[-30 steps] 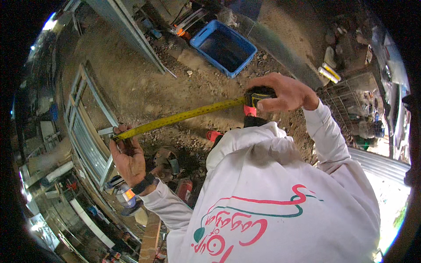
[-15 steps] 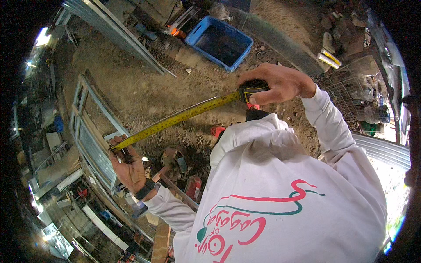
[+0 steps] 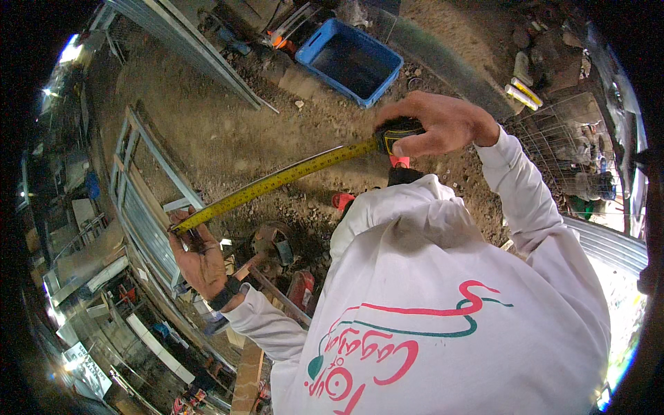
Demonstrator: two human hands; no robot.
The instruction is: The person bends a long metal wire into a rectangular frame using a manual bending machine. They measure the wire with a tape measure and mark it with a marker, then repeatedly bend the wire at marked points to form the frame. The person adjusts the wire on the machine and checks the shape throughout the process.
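Arms spread wide; right hand [image 3: 443, 124] clenched, left hand [image 3: 200, 259] seemingly pinching.

1. The ground [image 3: 228, 138] is bare brown dirt, strewn with small stones and rubble.
2. A blue plastic tub [image 3: 349, 59] sits on it at the top.
3. A pale metal frame [image 3: 149, 194] lies flat at the left.
4. A wire mesh cage [image 3: 560, 142] rests at the right, with two yellow-and-white tubes [image 3: 522, 93] just above it.

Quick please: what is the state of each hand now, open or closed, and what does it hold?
Left hand: closed on the free end of the yellow tape blade.
Right hand: closed around the tape measure case.
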